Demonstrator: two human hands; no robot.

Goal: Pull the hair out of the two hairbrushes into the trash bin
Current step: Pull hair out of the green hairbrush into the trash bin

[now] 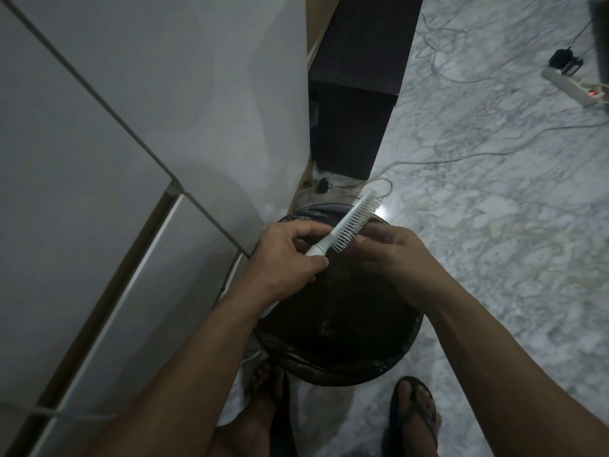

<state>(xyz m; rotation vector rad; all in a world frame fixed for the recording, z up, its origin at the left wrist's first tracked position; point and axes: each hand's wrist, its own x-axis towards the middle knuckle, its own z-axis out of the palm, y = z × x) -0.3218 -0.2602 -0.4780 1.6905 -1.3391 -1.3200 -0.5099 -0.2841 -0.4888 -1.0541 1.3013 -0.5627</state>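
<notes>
The left hand (290, 255) has its grip closed around the handle of a pale green hairbrush (349, 225), held tilted above the black-lined trash bin (339, 367). The brush head points up and away, bristles facing right. The right hand (389, 249) pinches at the bristles with curled fingertips (361, 239).

— What colours are showing?
— The hairbrush (346, 225) is looking pale mint, the trash bin (339, 364) liner glossy black.
— And around them?
— The floor (494, 225) is showing grey-veined white marble; the power strip (575, 85) is glowing red.
</notes>
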